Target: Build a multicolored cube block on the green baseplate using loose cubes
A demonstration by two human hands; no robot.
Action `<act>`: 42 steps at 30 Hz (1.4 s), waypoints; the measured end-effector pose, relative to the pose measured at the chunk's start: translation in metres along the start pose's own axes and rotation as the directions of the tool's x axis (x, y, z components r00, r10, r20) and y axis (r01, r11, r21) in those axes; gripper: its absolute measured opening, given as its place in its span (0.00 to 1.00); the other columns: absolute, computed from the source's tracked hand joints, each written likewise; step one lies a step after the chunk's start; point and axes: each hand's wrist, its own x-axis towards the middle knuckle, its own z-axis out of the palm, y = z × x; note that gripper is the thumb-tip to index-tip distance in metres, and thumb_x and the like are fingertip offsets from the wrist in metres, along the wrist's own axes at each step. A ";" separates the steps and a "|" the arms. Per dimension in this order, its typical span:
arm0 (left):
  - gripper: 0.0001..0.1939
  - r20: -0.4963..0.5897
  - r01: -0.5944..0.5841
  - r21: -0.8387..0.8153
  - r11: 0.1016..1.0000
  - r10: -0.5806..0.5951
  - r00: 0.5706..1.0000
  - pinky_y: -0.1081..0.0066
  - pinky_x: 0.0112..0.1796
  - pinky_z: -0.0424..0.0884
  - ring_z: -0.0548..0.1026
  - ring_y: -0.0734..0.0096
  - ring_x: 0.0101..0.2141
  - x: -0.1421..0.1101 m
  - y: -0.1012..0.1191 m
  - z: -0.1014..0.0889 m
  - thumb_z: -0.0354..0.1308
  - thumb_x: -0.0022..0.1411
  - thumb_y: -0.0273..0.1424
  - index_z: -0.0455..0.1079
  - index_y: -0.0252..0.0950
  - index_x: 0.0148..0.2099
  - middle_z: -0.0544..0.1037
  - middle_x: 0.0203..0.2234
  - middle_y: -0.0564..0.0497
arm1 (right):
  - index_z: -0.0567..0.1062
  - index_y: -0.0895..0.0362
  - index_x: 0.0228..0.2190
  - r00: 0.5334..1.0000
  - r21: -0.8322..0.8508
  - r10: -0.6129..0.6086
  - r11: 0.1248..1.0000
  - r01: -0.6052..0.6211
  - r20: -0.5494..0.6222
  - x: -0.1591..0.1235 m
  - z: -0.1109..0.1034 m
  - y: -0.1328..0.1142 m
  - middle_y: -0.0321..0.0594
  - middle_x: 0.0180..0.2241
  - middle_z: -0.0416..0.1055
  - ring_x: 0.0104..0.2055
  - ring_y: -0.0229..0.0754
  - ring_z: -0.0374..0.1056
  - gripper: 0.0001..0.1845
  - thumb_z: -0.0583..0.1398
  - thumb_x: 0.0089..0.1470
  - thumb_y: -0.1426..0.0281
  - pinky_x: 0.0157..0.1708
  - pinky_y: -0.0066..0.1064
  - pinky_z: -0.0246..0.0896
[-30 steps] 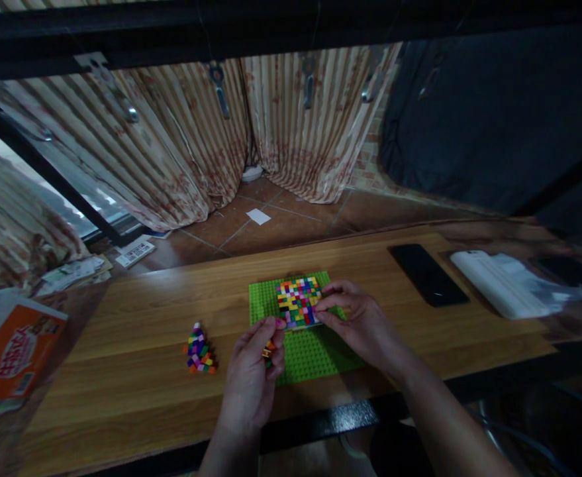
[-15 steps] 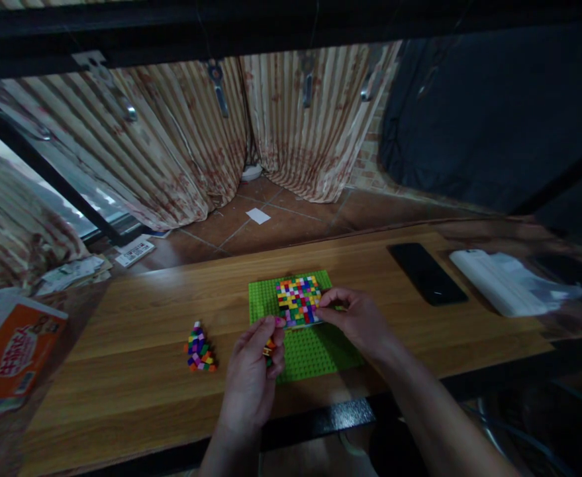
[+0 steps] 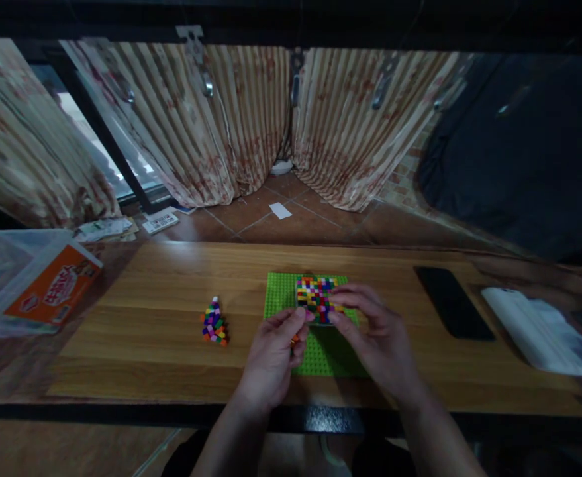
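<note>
My left hand (image 3: 273,354) pinches a small pink brick (image 3: 309,315) between thumb and forefinger, close to the lower left edge of a multicoloured block of toy bricks (image 3: 315,291). More small bricks (image 3: 294,340), orange among them, show in its curled fingers. My right hand (image 3: 377,334) is at the right side of the block, thumb and fingers apart, the tips at or over its edge; I see nothing between them. Under the block lies a green studded baseplate (image 3: 323,358). A pile of loose coloured bricks (image 3: 214,324) sits on the table, left of my left hand.
The wooden table (image 3: 161,358) carries a black phone (image 3: 453,303) and a white object with clear plastic (image 3: 533,331) at the right. A clear bin with an orange label (image 3: 55,285) stands beyond the table's left end. Striped curtains (image 3: 251,126) hang behind.
The camera view has turned, so the scene sits further right and more level. My right hand's fingers have spread from a pinch at the block's edge. My left hand still holds the pink brick.
</note>
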 end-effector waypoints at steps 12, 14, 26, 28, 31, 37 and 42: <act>0.19 0.081 0.035 0.037 0.999 -0.038 0.996 0.77 0.18 0.41 0.54 0.86 0.15 -0.002 -0.002 -0.002 0.68 0.49 0.44 0.68 0.34 0.29 0.62 0.17 0.59 | 0.80 0.45 0.41 0.983 -0.127 -0.075 0.987 0.097 0.166 -0.003 0.010 -0.002 0.38 0.40 0.75 0.45 0.44 0.71 0.09 0.60 0.61 0.64 0.45 0.40 0.67; 0.20 0.065 0.025 0.033 0.999 -0.027 0.998 0.77 0.18 0.41 0.54 0.86 0.15 -0.001 -0.001 -0.002 0.69 0.48 0.43 0.67 0.34 0.27 0.62 0.17 0.59 | 0.80 0.46 0.41 0.983 -0.136 -0.081 0.985 0.104 0.164 -0.003 0.010 -0.002 0.38 0.40 0.75 0.45 0.44 0.70 0.09 0.60 0.60 0.64 0.45 0.40 0.67; 0.21 -0.015 -0.040 -0.106 0.994 0.039 0.999 0.79 0.16 0.43 0.54 0.87 0.15 -0.001 -0.007 0.005 0.72 0.43 0.40 0.65 0.33 0.26 0.61 0.15 0.61 | 0.79 0.49 0.38 0.967 -0.293 -0.243 0.922 0.253 0.070 -0.006 0.019 -0.007 0.39 0.36 0.76 0.40 0.44 0.69 0.07 0.60 0.60 0.69 0.41 0.40 0.65; 0.21 -0.012 -0.029 -0.163 0.986 0.027 1.000 0.80 0.16 0.44 0.54 0.88 0.15 -0.001 -0.008 0.005 0.73 0.42 0.39 0.65 0.33 0.27 0.62 0.16 0.60 | 0.79 0.49 0.37 0.966 -0.319 -0.257 0.913 0.253 0.031 -0.006 0.022 -0.010 0.39 0.36 0.76 0.39 0.45 0.70 0.07 0.61 0.60 0.70 0.41 0.40 0.65; 0.20 0.009 0.000 -0.220 0.975 0.002 1.000 0.81 0.16 0.44 0.54 0.88 0.16 -0.001 -0.008 0.006 0.73 0.42 0.37 0.66 0.32 0.28 0.63 0.17 0.60 | 0.79 0.49 0.37 0.968 -0.281 -0.246 0.934 0.220 -0.058 -0.007 0.024 -0.012 0.39 0.37 0.76 0.40 0.44 0.71 0.06 0.61 0.59 0.70 0.41 0.39 0.66; 0.18 -0.022 0.021 -0.218 0.976 -0.026 0.999 0.81 0.16 0.43 0.54 0.89 0.15 0.000 -0.003 0.001 0.72 0.43 0.35 0.72 0.30 0.33 0.63 0.18 0.60 | 0.78 0.51 0.34 0.966 -0.095 -0.049 0.995 0.025 -0.255 -0.007 0.017 -0.003 0.36 0.32 0.76 0.34 0.41 0.72 0.03 0.63 0.56 0.68 0.35 0.33 0.67; 0.19 -0.062 -0.005 -0.198 0.980 -0.008 0.998 0.82 0.16 0.43 0.56 0.88 0.16 0.001 0.003 -0.004 0.71 0.43 0.35 0.73 0.28 0.35 0.63 0.18 0.60 | 0.79 0.51 0.41 0.958 -0.099 -0.052 0.995 0.025 -0.282 -0.004 0.008 0.006 0.38 0.39 0.78 0.39 0.42 0.74 0.09 0.62 0.58 0.67 0.39 0.34 0.70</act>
